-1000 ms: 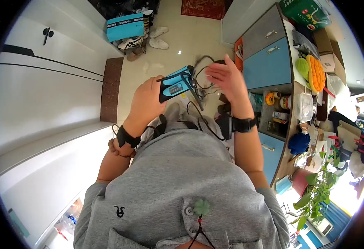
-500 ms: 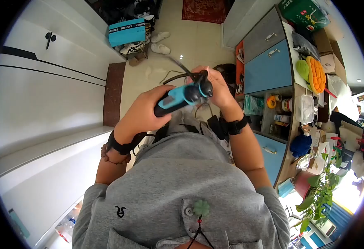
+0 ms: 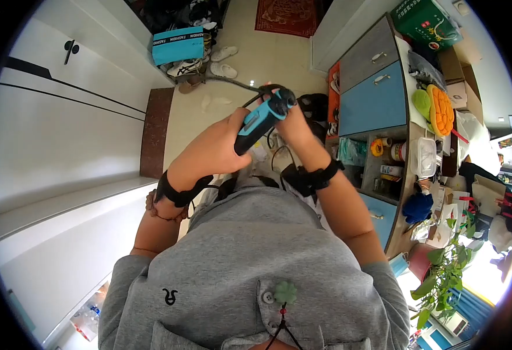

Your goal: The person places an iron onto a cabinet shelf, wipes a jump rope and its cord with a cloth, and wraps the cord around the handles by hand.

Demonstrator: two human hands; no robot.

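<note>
A jump rope handle (image 3: pixel 256 123), blue and black with a small grey window, is held in front of my waist. My left hand (image 3: pixel 214 144) wraps round its black lower grip. At the rounded black head of the handle, my right hand (image 3: pixel 297 129) is closed, its fingertips partly hidden behind that end. A black rope (image 3: pixel 232 83) runs from the head out to the left, and a darker loop hangs below between my hands. Black straps circle both of my wrists.
Blue-fronted cabinets (image 3: pixel 372 96) with cluttered shelves stand on the right, a potted plant (image 3: pixel 442 271) nearer me. White cabinets (image 3: pixel 69 134) line the left. Slippers (image 3: pixel 224 70), shoes and a blue box (image 3: pixel 178 45) lie on the floor ahead, before a red mat (image 3: pixel 285 16).
Both hands have shifted slightly, and the handle has moved up and now tilts more steeply. The rope now stretches farther left.
</note>
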